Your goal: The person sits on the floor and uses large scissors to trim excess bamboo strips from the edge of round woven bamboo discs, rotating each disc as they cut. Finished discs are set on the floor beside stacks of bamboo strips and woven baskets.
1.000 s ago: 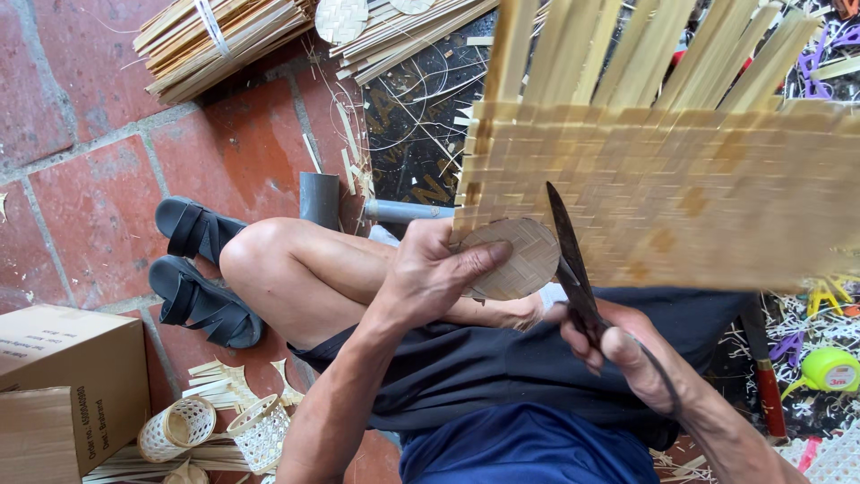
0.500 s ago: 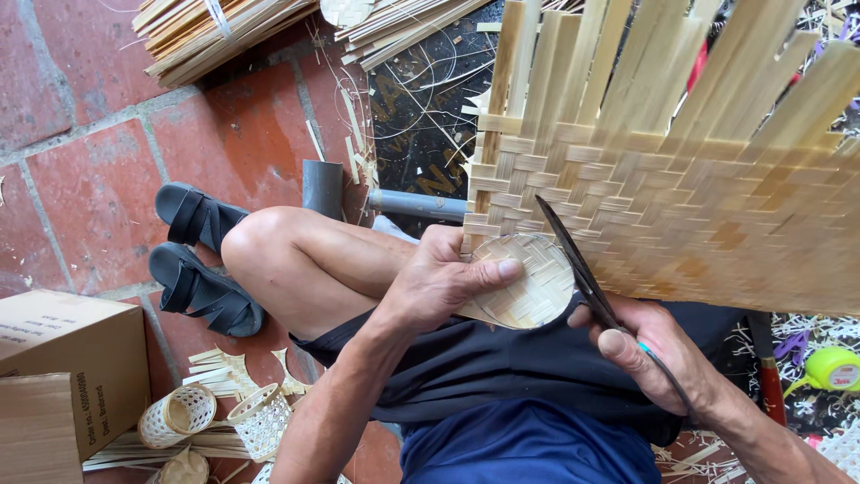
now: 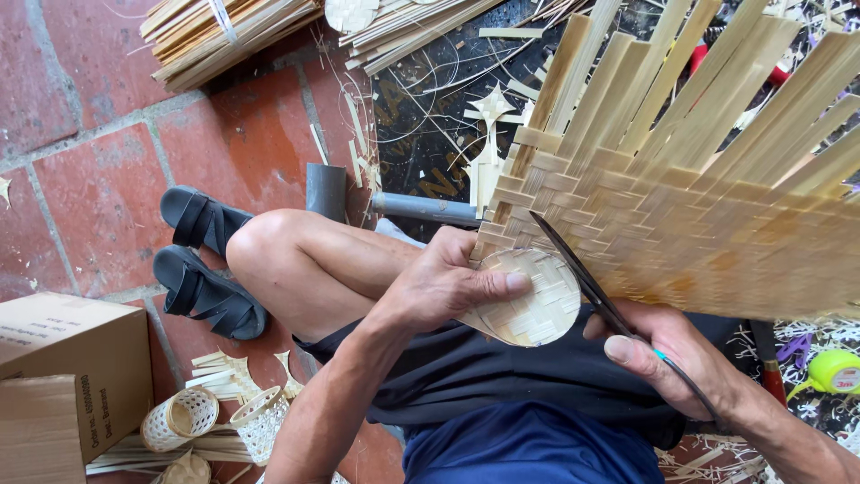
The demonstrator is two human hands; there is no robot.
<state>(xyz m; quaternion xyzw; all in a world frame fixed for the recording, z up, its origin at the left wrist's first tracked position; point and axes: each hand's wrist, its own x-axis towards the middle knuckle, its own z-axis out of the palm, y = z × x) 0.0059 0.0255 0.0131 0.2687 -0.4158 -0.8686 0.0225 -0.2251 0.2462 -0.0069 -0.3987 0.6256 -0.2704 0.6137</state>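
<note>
My left hand [image 3: 448, 282] grips a woven bamboo piece [image 3: 681, 215] by its round woven base [image 3: 533, 300], thumb pressed on the disc. Long flat bamboo strips fan up and to the right from the weave. My right hand [image 3: 667, 358] holds dark scissors [image 3: 582, 278], their blades lying along the edge between the disc and the woven wall. Both hands work over my lap, above dark shorts and a blue shirt.
Bundles of bamboo strips [image 3: 224, 36] lie on the red brick floor at the top. A cardboard box [image 3: 63, 376] sits at lower left beside small woven baskets [image 3: 184, 417]. A grey pipe [image 3: 421, 208], black sandals [image 3: 202, 269] and a yellow-green tape measure [image 3: 833, 372] are nearby.
The woven piece has tilted and swung, its loose strips now fanning to the upper right. My left thumb has shifted onto the round base. The scissors stay against the weave.
</note>
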